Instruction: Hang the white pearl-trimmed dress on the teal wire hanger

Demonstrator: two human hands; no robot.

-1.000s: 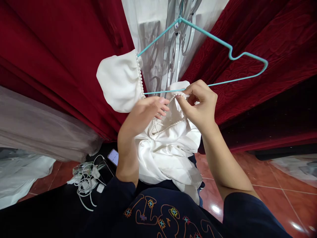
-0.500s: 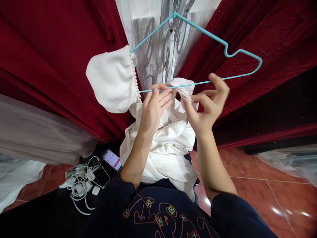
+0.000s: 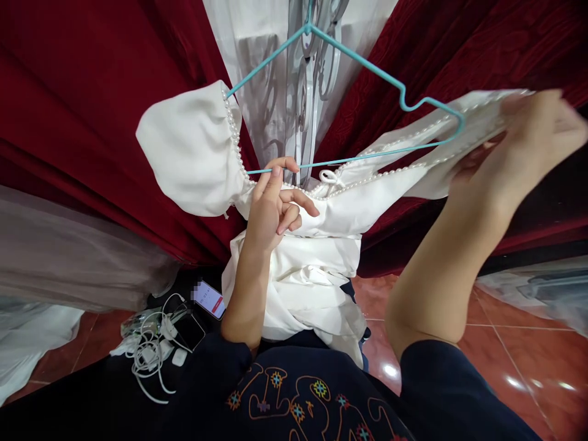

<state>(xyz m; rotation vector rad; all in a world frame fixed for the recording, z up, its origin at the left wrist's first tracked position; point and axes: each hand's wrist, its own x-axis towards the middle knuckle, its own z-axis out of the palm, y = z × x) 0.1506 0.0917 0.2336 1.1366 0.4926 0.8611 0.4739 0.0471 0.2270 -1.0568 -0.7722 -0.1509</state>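
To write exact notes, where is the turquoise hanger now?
In the head view, the turquoise hanger is at upper centre, extending right; its left end is inside the white puffed sleeve, and the left hand is at its lower bar.

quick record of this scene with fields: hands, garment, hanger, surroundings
left hand: at the lower bar of the teal hanger, thumb against it
right hand: blurred, raised, gripping fabric of the white garment
white garment: pearl-edged, one part stretched out toward the right hand
teal hanger: left end inside the puffed sleeve, right end visible in front of the stretched fabric
lower left: lit phone and white cables on a dark surface
background: red curtains
floor: red tiles
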